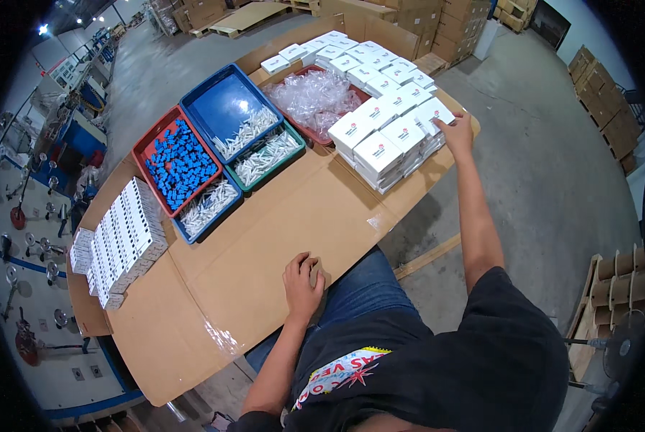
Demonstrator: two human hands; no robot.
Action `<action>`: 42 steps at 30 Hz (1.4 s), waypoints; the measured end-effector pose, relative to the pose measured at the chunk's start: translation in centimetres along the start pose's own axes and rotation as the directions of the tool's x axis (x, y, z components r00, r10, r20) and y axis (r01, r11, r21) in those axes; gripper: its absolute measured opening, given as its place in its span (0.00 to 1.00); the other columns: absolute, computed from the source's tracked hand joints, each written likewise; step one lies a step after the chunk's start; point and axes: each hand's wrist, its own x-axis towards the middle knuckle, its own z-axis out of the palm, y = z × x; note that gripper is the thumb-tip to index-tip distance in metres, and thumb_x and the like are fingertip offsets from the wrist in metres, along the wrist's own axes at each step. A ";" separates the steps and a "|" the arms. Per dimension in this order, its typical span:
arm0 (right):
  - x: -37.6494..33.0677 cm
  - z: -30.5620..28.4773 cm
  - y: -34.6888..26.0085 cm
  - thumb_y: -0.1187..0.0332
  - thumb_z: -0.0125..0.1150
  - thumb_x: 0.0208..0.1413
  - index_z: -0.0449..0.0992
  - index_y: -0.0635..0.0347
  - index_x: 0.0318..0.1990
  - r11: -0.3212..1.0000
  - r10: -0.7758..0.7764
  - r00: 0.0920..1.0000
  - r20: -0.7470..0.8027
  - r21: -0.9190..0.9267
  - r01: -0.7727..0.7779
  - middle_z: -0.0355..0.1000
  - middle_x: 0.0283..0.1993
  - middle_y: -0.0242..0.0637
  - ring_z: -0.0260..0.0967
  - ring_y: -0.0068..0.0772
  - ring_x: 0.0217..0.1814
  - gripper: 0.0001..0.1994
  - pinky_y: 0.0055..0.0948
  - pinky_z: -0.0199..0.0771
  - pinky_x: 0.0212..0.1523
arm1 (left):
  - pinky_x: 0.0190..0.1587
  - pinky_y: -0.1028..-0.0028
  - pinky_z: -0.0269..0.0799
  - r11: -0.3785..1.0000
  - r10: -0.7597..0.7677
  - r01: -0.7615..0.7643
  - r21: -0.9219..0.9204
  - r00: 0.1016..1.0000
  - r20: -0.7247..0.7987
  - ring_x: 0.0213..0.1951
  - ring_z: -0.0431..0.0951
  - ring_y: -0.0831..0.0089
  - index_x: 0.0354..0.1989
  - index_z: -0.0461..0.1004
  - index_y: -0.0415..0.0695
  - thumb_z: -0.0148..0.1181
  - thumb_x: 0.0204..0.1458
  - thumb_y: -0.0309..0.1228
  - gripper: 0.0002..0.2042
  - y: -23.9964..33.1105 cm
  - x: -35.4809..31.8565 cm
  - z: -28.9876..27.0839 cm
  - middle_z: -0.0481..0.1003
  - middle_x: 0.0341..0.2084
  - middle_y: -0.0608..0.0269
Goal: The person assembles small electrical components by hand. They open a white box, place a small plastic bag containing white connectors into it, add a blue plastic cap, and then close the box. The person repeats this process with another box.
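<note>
At the right end of the table, my right hand (457,135) grips the corner of a small flat white box (432,114) on top of a stack, thumb on its near side. Neat piles of the same white boxes (378,153) stand beside it. My left hand (304,283) rests near the table's front edge with its fingers loosely bent and apart, holding nothing. Brown cardboard (265,245) covers the tabletop under it.
A red tray (213,181) of blue parts stands left of centre, beside blue (221,90) and green trays (298,152) with white stick-shaped pieces. Clear plastic wrappers (315,97) fill another red tray. Rows of white boxes (128,237) stand at the left end.
</note>
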 end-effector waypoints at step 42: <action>-33.5 5.6 -20.1 0.66 0.75 0.52 0.73 0.61 0.66 0.610 -0.776 0.297 0.557 0.783 0.125 0.66 0.68 0.44 0.65 0.37 0.68 0.33 0.36 0.67 0.65 | 0.50 0.57 0.79 -0.191 -0.368 0.427 -0.884 0.804 0.468 0.44 0.82 0.55 0.68 0.61 0.40 0.37 0.68 0.61 0.36 3.1 1.1 -13.5 0.75 0.52 0.50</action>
